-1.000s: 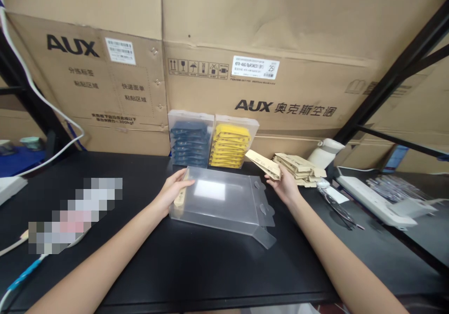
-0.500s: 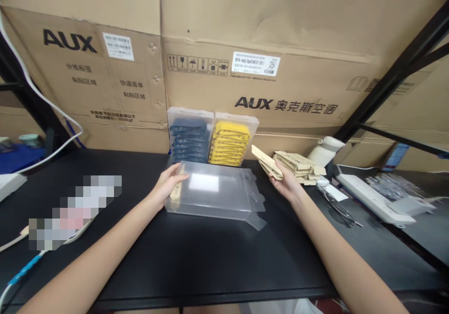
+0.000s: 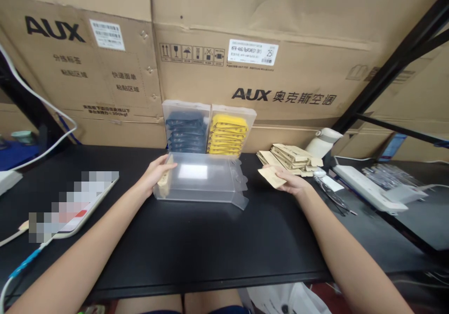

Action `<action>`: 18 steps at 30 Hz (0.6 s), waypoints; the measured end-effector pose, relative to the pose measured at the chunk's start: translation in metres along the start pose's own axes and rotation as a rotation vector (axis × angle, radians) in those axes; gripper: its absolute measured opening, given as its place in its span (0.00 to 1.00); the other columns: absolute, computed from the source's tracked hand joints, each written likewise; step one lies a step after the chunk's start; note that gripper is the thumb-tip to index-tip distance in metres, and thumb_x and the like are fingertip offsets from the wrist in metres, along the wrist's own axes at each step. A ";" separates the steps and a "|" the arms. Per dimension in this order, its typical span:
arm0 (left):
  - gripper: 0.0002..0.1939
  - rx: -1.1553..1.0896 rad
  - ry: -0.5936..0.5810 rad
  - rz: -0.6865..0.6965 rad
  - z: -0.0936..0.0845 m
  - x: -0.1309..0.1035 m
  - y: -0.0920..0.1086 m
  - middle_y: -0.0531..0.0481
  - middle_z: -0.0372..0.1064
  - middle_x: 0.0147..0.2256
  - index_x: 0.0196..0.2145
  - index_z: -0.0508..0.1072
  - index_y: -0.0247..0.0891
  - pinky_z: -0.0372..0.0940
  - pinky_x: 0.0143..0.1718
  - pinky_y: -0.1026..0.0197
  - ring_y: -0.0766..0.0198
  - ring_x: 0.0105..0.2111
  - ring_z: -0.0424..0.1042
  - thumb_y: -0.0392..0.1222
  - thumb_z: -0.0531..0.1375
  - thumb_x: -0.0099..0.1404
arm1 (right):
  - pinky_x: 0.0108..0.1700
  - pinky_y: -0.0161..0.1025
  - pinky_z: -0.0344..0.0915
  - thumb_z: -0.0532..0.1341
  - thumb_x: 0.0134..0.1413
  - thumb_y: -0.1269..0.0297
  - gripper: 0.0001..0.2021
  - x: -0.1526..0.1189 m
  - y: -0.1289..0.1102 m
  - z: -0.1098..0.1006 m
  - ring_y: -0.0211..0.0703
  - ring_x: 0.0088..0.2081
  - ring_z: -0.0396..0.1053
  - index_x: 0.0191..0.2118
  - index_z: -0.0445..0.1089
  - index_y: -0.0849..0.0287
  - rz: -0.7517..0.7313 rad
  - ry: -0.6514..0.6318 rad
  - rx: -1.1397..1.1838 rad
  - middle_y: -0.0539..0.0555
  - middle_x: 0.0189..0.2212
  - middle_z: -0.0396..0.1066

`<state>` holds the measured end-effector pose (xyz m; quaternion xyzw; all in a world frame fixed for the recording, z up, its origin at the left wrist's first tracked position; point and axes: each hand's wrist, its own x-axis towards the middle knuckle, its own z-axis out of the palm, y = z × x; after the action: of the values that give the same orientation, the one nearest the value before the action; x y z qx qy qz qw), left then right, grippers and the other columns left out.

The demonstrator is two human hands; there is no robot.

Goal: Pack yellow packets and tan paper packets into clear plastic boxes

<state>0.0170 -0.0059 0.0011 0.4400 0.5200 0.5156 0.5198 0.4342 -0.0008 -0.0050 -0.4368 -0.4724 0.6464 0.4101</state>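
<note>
Full, 12 o'clock: blue-filled box [image 3: 187,104], yellow-filled box [image 3: 234,111]
Part-filled, 12 o'clock: open box [image 3: 210,178]
Left hand [image 3: 153,173]: pinching its end
Right hand [image 3: 293,183]: pinching beige packet [image 3: 271,177]
Outside, 1 o'clock: beige pile [image 3: 291,157]

Left brown cardboard panel [image 3: 115,101]: bold black "AUX", fainter "分拣标签 粘贴区域" and "快递面单 粘贴区域", a line below ending "300kgf"; white barcode sticker [image 3: 107,35] there, print too small to read. Wide brown cardboard panel beside it [image 3: 196,82]: "AUX 奥克斯空调", boxed handling signs [image 3: 192,54] incl. up arrows, glass, umbrella; its white rectangular label [image 3: 253,52] reads "KFR-46G/BpR3AES1(B1)" and "25"
</note>
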 end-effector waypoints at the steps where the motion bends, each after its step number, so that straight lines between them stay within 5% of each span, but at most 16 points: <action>1: 0.26 0.002 -0.006 -0.004 -0.001 0.000 0.000 0.42 0.73 0.45 0.45 0.73 0.38 0.68 0.39 0.61 0.54 0.42 0.74 0.41 0.68 0.46 | 0.12 0.25 0.51 0.71 0.28 0.63 0.22 0.002 -0.001 0.000 0.28 0.14 0.57 0.36 0.69 0.60 -0.009 0.018 -0.028 0.47 0.19 0.68; 6: 0.25 0.002 -0.007 -0.002 -0.001 0.001 0.000 0.42 0.73 0.45 0.44 0.73 0.38 0.67 0.39 0.60 0.54 0.42 0.74 0.41 0.68 0.46 | 0.13 0.23 0.47 0.70 0.38 0.65 0.15 0.009 -0.002 0.007 0.27 0.16 0.57 0.34 0.68 0.63 -0.016 -0.061 -0.198 0.47 0.20 0.67; 13: 0.23 0.051 -0.002 0.014 0.004 -0.003 0.005 0.42 0.72 0.47 0.44 0.73 0.37 0.66 0.42 0.61 0.52 0.46 0.72 0.41 0.67 0.47 | 0.17 0.27 0.59 0.69 0.39 0.65 0.14 0.009 -0.005 0.029 0.30 0.19 0.62 0.32 0.66 0.62 -0.106 -0.018 -0.262 0.49 0.23 0.70; 18: 0.23 0.056 -0.016 0.014 0.004 -0.004 0.005 0.43 0.72 0.48 0.44 0.73 0.38 0.66 0.43 0.61 0.53 0.46 0.72 0.41 0.66 0.48 | 0.13 0.26 0.49 0.66 0.38 0.67 0.10 0.006 -0.013 0.021 0.28 0.15 0.55 0.27 0.64 0.61 -0.166 0.167 -0.160 0.46 0.17 0.64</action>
<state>0.0205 -0.0088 0.0064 0.4620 0.5271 0.5010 0.5077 0.4143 0.0027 0.0096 -0.4798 -0.5211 0.5320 0.4639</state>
